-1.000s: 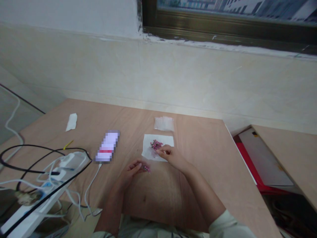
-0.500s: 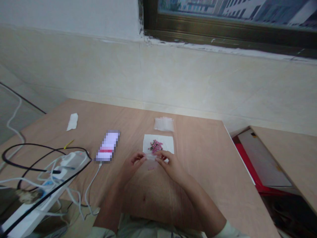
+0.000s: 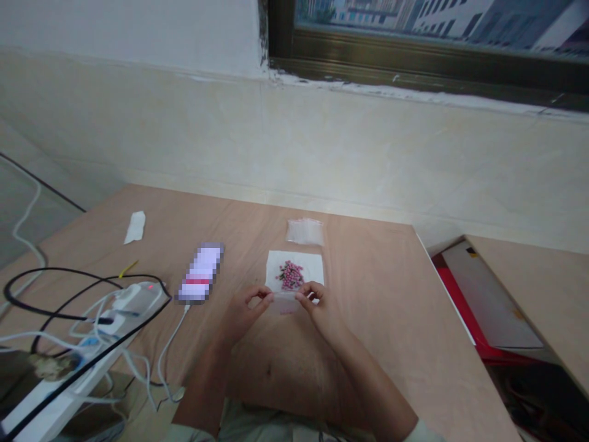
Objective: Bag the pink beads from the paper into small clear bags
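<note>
My left hand (image 3: 252,304) pinches the left end of the upper edge of a small clear plastic bag (image 3: 286,304). At the right end of that edge, my right hand (image 3: 317,301) pinches the bag between thumb and forefinger. The bag looks flat, with pinkish marks near its lower edge; whether anything is inside I cannot tell. Just beyond it, a cluster of small pink pieces with dark green bits (image 3: 291,275) lies on a white sheet of paper (image 3: 315,263). My right fingers overlap the sheet's near right corner.
Behind the paper lies a pile of clear plastic bags (image 3: 305,232). To the left are a phone (image 3: 201,273) on a white cable, a scrap of white paper (image 3: 135,227) and a power strip (image 3: 138,299) with tangled cords. The wooden table (image 3: 377,294) ends at a wall.
My hands have spread slightly apart along the bag's upper edge, so more of the bag shows between them. The pink pieces and the paper stay in place.
</note>
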`<state>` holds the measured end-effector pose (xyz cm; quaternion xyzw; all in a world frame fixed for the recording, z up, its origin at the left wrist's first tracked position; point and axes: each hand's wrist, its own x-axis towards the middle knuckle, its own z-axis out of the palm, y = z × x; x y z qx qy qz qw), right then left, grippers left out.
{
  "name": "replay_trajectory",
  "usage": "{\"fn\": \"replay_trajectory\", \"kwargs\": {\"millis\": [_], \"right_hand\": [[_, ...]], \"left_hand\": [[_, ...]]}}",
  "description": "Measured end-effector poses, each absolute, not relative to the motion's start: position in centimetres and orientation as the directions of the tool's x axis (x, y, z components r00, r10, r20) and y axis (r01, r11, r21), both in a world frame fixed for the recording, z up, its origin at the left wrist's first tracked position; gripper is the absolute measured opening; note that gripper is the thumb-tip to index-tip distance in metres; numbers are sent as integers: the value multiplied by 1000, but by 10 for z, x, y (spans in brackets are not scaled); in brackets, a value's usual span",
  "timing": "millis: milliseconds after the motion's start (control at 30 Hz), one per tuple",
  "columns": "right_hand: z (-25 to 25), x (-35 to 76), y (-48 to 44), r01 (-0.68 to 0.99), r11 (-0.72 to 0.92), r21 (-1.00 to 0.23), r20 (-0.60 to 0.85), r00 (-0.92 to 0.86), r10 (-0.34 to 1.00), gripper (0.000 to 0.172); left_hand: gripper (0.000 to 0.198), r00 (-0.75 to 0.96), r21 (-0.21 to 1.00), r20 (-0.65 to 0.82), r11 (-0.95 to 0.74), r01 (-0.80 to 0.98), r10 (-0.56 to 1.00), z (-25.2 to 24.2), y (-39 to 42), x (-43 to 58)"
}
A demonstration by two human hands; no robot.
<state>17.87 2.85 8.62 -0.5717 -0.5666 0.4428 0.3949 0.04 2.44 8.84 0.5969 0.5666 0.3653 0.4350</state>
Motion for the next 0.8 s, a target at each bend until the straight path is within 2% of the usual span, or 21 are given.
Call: {"fn": "replay_trajectory", "kwargs": {"millis": [167, 300, 467, 600, 800], "right_hand": [[90, 172, 26, 242, -52, -969, -76, -91, 993, 10], [93, 167, 22, 303, -66, -951, -68, 4, 998, 11], [90, 162, 18, 270, -8, -963, -18, -34, 999, 11], [91, 164, 17, 208, -66, -976, -92, -116, 989, 13], [91, 167, 16, 175, -178, -968, -186, -28, 982, 17]], "left_hand": [[14, 120, 945, -62, 19, 328, 991, 88, 22, 3], [15, 207, 944, -67, -5, 330, 976, 90, 19, 7], [14, 225, 923, 11, -97, 373, 974, 89, 18, 11], [14, 256, 921, 42, -137, 364, 966, 91, 16, 15], [16, 246, 926, -1, -92, 367, 969, 95, 13, 13]]}}
